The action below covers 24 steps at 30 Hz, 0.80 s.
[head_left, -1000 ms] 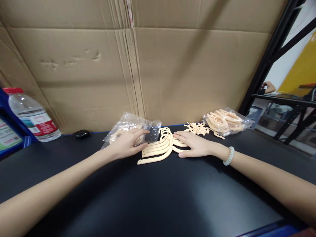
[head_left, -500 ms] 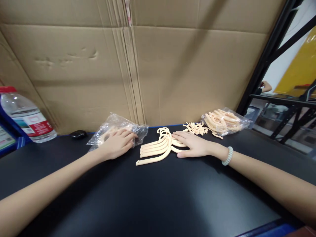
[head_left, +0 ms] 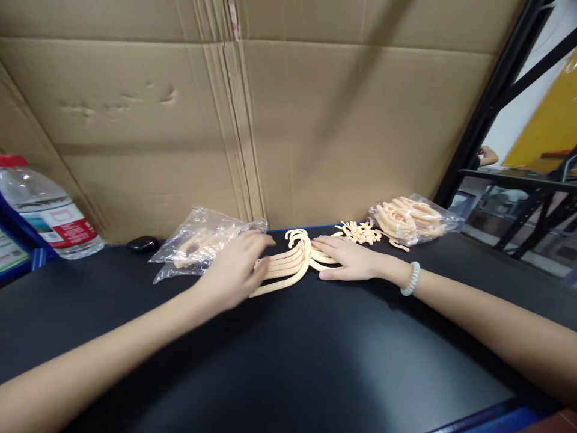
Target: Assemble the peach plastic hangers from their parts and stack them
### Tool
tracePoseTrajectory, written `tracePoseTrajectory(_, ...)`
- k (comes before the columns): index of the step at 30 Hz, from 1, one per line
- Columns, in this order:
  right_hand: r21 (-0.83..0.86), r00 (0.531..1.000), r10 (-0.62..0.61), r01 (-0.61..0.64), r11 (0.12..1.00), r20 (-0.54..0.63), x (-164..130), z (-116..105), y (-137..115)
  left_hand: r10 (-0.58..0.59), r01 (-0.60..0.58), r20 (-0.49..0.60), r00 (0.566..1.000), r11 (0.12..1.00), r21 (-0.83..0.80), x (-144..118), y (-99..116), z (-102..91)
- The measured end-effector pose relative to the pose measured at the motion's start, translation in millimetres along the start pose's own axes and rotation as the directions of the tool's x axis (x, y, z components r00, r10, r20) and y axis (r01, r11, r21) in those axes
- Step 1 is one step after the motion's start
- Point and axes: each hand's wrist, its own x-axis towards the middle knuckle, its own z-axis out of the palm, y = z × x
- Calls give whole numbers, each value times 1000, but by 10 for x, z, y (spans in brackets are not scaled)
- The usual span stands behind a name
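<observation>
On the black table lies a row of curved cream pieces (head_left: 293, 273), their hooked ends bunched at the middle. My left hand (head_left: 237, 267) is over their straight left ends, fingers and thumb apart, covering some of the ends. Whether it touches them I cannot tell. My right hand (head_left: 351, 260) rests flat, fingers stretched out, on more curved cream pieces (head_left: 321, 260) to the right, hiding parts of them. Behind my left hand is a clear plastic bag (head_left: 180, 240) with cream pieces inside.
A heap of small cream pieces (head_left: 360, 232) lies behind my right hand, beside a filled clear bag (head_left: 410, 219). At left stand a large water bottle (head_left: 58, 219) and a black object (head_left: 142, 243). Cardboard (head_left: 157, 132) walls the back; a metal rack (head_left: 487, 114) is at right.
My left hand has moved right and nearer, off the plastic bag and over the straight ends of the curved pieces. My right hand has stayed on its pieces.
</observation>
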Motion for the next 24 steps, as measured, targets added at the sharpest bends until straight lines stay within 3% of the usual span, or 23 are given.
tracePoseTrajectory(2,-2,1000,7,-7,1000,1,18,12,2,157,-156,12,987,985,-74,-53,215,35)
tracePoseTrajectory(4,-14,1000,31,-31,999,-1,42,33,-3,199,-194,59,978,978,-82,-93,319,91)
tracePoseTrajectory(7,-69,994,85,-90,993,-72,95,72,-38,135,-132,88,987,990,-39,-106,277,176)
tracePoseTrajectory(13,-169,953,90,-143,975,-290,111,35,-76,49,-47,28,998,998,-47,-102,114,270)
tracePoseTrajectory(19,-105,892,276,-332,938,-358,-214,-259,312,33,-35,-16,999,991,-131,-147,125,312)
tracePoseTrajectory(24,-63,874,384,-419,906,-297,-388,-352,576,24,-32,-46,999,983,-179,-150,114,329)
